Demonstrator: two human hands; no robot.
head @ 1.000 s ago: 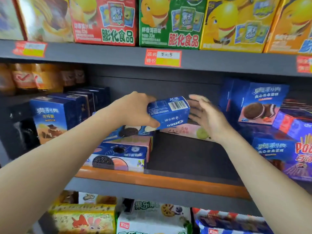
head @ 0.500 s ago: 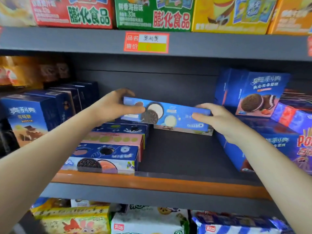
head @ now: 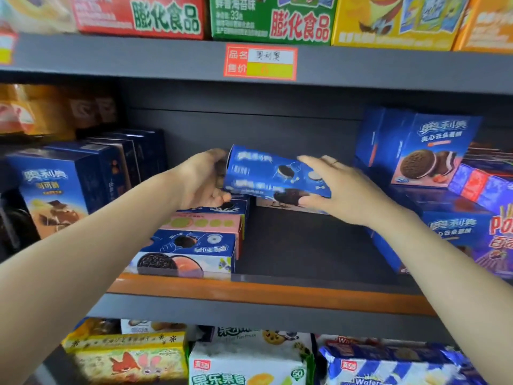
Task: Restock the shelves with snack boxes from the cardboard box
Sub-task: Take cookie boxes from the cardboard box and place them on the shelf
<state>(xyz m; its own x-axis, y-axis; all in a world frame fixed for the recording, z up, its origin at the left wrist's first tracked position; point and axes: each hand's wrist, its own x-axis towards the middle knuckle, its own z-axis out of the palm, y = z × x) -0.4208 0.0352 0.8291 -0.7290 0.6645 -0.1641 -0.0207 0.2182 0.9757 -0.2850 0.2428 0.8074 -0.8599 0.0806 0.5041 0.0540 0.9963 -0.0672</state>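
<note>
Hands meet at mid-shelf on one blue Oreo box (head: pixel 273 173), which is held in the air, tilted and a little blurred, above the dark shelf (head: pixel 305 245) with its orange front edge. The left hand (head: pixel 200 180) takes the box's left end, its grip curled round that end with the thumb on top and the fingers underneath. The right hand (head: pixel 341 187) grips the right end, thumb below on the front face and fingers laid over the top. Just under the left hand stands a stack of flat Oreo boxes (head: pixel 200 240): blue ones with a pink one between them, and at the bottom a box showing a dark cookie. Behind the held box, another flat box (head: pixel 274 204) lies on the shelf, mostly hidden. To the left stand upright dark blue boxes (head: pixel 55 187) in a row running back. To the right an upright blue sandwich-cake box (head: pixel 433 151) rests on more blue boxes, next to a purple Pocky box (head: pixel 497 240) at the picture's edge. A red and yellow price label (head: pixel 261 61) sits on the grey shelf rail above, under red, green and yellow cartons. Bagged snacks fill the shelf below.
</note>
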